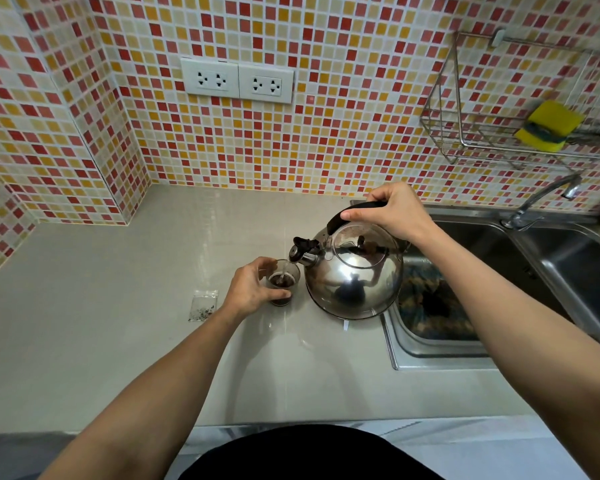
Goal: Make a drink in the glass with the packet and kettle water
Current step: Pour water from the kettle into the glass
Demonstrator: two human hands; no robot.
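Pouring step: right hand (394, 211) grips the tilted kettle (354, 271); left hand (252, 287) clasps the glass (284, 282). Next: level kettle before overflow.

This is a home kitchen. The wall (343, 109) behind the worktop is clad in small mosaic tiles of red, orange, yellow and cream, and carries two white double sockets (237, 80) side by side. A pale grey countertop (118, 341) runs into the corner, and set into it at the right is a stainless-steel sink (551, 271) with a curved tap (541, 199) at its back edge. Above the sink a wire rack (465, 133) hangs on the tiles and holds a yellow-and-green scouring sponge (548, 124). A polished steel whistling kettle (354, 275) with a black handle is tilted beside the sink over a small glass (284, 280).
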